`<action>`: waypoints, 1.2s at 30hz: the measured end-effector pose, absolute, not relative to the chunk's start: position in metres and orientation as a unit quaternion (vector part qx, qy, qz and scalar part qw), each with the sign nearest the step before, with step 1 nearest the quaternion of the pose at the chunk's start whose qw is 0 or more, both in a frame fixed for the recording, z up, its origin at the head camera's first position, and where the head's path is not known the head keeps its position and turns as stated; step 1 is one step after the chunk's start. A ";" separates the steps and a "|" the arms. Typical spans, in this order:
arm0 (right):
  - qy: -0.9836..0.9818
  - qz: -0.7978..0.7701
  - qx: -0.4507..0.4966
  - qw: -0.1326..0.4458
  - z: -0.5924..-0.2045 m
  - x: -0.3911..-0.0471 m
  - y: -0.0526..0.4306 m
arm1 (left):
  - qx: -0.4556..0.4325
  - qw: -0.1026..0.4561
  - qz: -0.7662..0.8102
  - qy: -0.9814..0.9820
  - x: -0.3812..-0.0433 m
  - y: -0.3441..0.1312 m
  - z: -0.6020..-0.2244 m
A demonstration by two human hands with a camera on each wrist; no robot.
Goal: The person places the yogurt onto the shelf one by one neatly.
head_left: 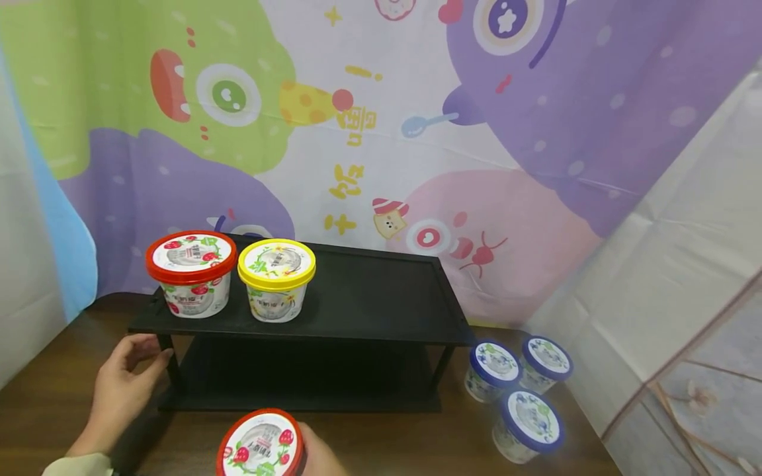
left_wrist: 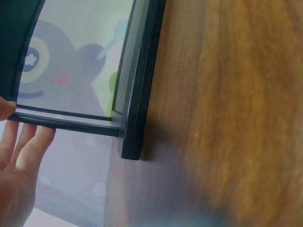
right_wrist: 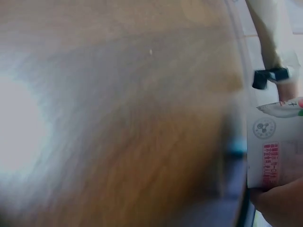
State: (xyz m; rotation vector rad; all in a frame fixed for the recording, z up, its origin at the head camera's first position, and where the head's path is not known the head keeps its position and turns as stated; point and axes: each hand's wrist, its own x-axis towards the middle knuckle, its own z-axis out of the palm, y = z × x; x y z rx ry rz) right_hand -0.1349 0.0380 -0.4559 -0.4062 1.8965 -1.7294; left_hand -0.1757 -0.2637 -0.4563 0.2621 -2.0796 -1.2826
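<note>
My left hand (head_left: 124, 380) grips the front left post (head_left: 172, 365) of a black two-tier shelf (head_left: 375, 291). In the left wrist view the thumb and fingertips meet on that thin post (left_wrist: 71, 126). At the bottom of the head view my right hand (head_left: 321, 455) holds a red-lidded cup (head_left: 259, 444) with strawberries on its lid, in front of the shelf. The right wrist view catches the white side of this cup (right_wrist: 272, 156), with a thumb against it. On the shelf's top left stand another red-lidded strawberry cup (head_left: 193, 274) and a yellow-lidded cup (head_left: 276, 281).
Several blue-lidded cups (head_left: 532, 416) stand on the brown wooden table (head_left: 393, 443), right of the shelf. A cartoon-print curtain (head_left: 369, 152) hangs behind the shelf, and a pale fabric wall (head_left: 667, 258) borders the table on the right.
</note>
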 end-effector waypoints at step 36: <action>0.778 -0.570 -0.264 0.009 -0.330 -0.165 0.201 | 0.107 0.316 -0.461 -0.822 -0.173 -0.264 -0.453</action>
